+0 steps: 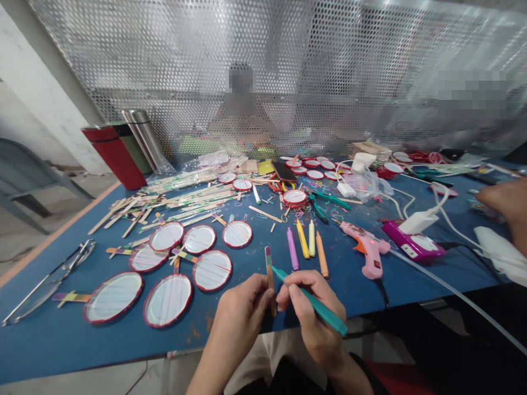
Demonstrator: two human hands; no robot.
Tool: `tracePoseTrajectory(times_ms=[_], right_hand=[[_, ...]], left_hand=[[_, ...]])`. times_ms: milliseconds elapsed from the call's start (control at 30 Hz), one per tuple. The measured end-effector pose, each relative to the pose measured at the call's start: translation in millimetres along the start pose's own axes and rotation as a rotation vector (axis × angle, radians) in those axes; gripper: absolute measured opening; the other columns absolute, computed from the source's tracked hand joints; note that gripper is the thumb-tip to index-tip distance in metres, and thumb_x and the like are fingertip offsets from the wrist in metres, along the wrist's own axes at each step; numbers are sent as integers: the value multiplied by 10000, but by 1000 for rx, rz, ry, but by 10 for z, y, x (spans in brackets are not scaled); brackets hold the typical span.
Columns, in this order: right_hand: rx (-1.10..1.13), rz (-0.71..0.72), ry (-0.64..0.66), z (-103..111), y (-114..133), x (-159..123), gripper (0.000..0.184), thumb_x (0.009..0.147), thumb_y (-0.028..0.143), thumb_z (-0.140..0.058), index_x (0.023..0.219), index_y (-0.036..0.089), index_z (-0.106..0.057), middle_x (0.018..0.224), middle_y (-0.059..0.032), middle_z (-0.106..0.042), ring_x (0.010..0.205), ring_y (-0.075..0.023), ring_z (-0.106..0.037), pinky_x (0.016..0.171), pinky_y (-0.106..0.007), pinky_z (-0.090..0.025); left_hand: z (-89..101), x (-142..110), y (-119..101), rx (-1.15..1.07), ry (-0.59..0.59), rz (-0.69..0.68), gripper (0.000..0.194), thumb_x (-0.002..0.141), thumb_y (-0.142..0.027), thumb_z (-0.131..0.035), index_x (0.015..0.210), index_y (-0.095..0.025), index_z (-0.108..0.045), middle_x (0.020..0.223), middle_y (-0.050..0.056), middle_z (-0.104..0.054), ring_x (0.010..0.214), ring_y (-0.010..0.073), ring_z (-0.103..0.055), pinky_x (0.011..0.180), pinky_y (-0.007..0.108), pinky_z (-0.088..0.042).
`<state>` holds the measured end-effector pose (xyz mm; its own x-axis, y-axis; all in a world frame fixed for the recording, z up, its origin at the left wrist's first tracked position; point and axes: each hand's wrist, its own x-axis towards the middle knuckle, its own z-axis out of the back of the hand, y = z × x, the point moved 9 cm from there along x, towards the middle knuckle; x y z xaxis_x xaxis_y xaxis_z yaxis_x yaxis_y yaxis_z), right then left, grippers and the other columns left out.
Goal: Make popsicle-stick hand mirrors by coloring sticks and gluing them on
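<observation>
In my left hand [242, 307] I pinch a wooden craft stick [269, 272] upright over the table's front edge; its top end is coloured purple and green. My right hand [315, 310] grips a teal marker [325, 315] like a pen, its tip close against the green part of the stick. Just beyond lie a purple marker [292, 248], a yellow one [303, 239], a pale yellow one [312, 238] and an orange one [322, 254]. Left of my hands are several round red-rimmed discs [168, 300] with coloured stick handles.
A pink glue gun [366, 247] and a purple power strip [414, 241] with cables lie right. Eyeglasses [51, 280] rest at the left. Bare sticks [197, 200], pliers [317, 208] and bottles [115, 156] stand or lie farther back. Another person's arm [508, 208] reaches in at right.
</observation>
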<state>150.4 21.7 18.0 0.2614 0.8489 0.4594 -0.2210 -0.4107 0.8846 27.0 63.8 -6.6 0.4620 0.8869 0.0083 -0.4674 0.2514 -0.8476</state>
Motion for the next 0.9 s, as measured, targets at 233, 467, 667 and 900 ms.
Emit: tracePoseTrajectory(times_ms=[233,467,667,900], right_hand=[[-29,-5,51,-29,-3,2,99,934,182,-544,945,260,-604,705,76,-669,585,-62,-630,589,-126,-513],[-36,-18,-73,62,-17,-2,80,944,209,-534,910,245,-597,655,78,-645,543,-59,-608,559,-129,-497],[-28,-23,-62,46,-29,-7,69,944,229,-539,912,242,-599,677,68,-659,563,-72,-621,567,-149,-508],[-31,-41,-76,56,-45,-9,98,939,258,-541,878,215,-604,639,41,-644,537,-102,-612,543,-192,-511]], left_hand=[[-6,5,17,4,-8,-8,221,926,-300,-408,788,-217,-559,734,-7,-651,668,145,-592,639,222,-409],[2,-9,19,19,-2,13,256,937,-313,-407,747,-219,-550,692,-19,-639,640,138,-579,617,216,-393],[4,-3,11,7,-1,15,250,931,-307,-411,745,-218,-551,699,-22,-640,637,133,-573,619,215,-386],[12,-12,23,20,-7,20,241,926,-300,-413,747,-221,-554,690,-20,-637,631,138,-570,613,218,-386]])
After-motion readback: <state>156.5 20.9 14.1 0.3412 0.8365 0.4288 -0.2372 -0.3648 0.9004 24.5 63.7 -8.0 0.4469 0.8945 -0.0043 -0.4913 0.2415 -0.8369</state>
